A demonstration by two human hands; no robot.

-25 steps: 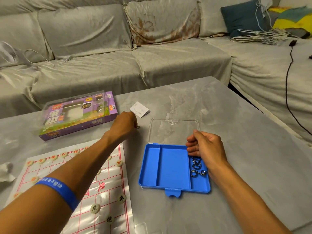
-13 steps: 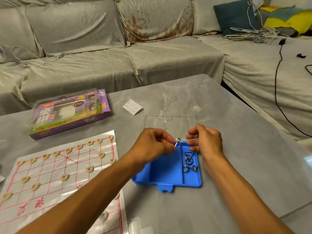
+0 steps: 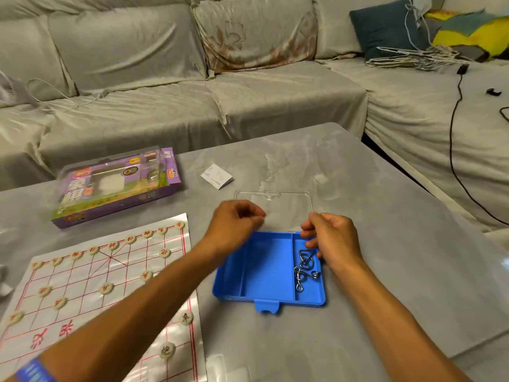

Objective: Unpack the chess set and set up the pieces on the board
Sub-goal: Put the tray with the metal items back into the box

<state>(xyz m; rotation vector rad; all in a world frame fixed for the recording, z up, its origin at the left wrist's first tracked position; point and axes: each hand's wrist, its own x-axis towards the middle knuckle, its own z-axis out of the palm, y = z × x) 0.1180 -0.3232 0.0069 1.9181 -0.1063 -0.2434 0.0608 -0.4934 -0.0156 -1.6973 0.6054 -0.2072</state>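
Two hands over the blue tray [image 3: 264, 274], centre frame; chess board [image 3: 91, 288] lower left, white pieces [image 3: 106, 288] already placed. Judged: set-up mostly done, tidying wire puzzles [image 3: 305, 264]. Left hand [image 3: 234, 224] fingers curled together, contents unclear; right hand [image 3: 333, 238] curled at tray rim, grip uncertain. Board's near edge cut off.

Both forearms are bare, with no sleeves in view, and so are the left hand [image 3: 234, 224] and right hand [image 3: 334, 238]. A blue wristband [image 3: 34, 372] (pale lettering, too blurred to read) circles the left arm, nearest the chessboard [image 3: 91, 293].
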